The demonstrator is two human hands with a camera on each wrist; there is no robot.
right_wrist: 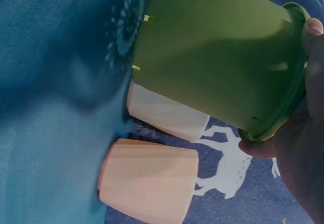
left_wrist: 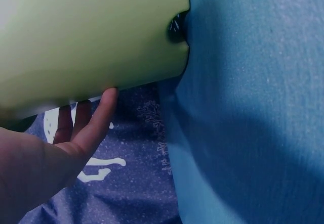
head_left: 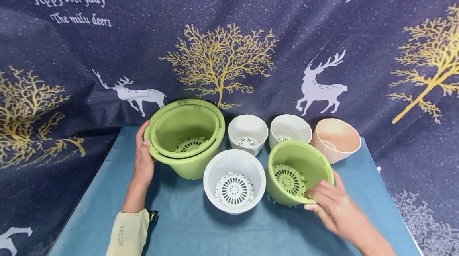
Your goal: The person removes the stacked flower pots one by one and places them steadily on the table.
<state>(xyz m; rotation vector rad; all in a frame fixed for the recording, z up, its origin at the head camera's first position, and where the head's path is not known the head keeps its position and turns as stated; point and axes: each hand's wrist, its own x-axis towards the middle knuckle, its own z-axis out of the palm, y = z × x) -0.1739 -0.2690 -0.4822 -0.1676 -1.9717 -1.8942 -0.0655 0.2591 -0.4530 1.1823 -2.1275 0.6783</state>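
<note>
At the left stands a large green flowerpot (head_left: pixel 191 168) with a smaller green one (head_left: pixel 190 116) nested inside it. My left hand (head_left: pixel 143 158) touches the outer pot's left side; in the left wrist view the fingers (left_wrist: pixel 107 105) lie nearly straight against its wall. My right hand (head_left: pixel 335 204) grips the rim of another green flowerpot (head_left: pixel 312 160), fingers inside and thumb outside. That pot is tilted and held above the cloth; light through its base holes falls on the cloth in the right wrist view. Between the two hands stands a white flowerpot (head_left: pixel 234 204) with a slotted bottom.
Behind stand two small faceted white pots (head_left: pixel 247 122) (head_left: pixel 290 122) and a peach one (head_left: pixel 337 140), in a row. A blue cloth (head_left: pixel 179 224) covers the table. At the back hangs a dark blue curtain (head_left: pixel 229 5) with deer and trees.
</note>
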